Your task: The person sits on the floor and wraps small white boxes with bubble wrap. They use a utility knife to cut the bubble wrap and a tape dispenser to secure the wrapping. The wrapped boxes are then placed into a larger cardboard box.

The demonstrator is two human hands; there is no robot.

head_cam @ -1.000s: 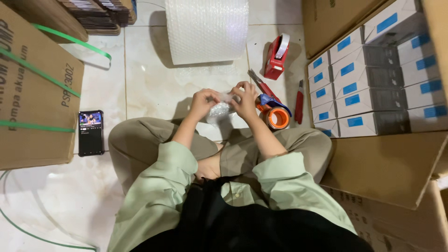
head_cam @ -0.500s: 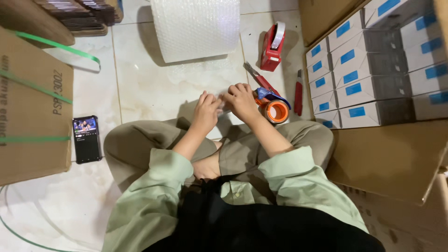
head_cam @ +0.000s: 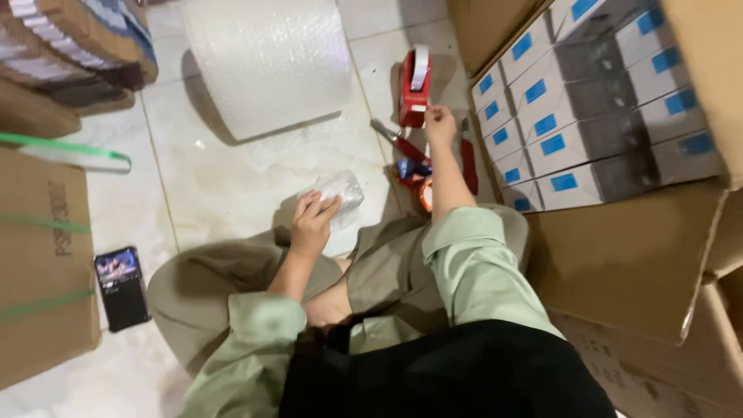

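The left hand grips a bubble-wrapped parcel, its contents unclear. The right hand pinches tape at the red dispenser; its arm partly hides an orange tape roll.

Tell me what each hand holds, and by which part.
Left hand grips the bubble-wrapped parcel by its near end. Right hand touches the red tape dispenser at its base; no clear grip.

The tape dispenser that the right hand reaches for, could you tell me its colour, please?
Red, with a white roll of tape: the tape dispenser, at the right hand, in the head view.
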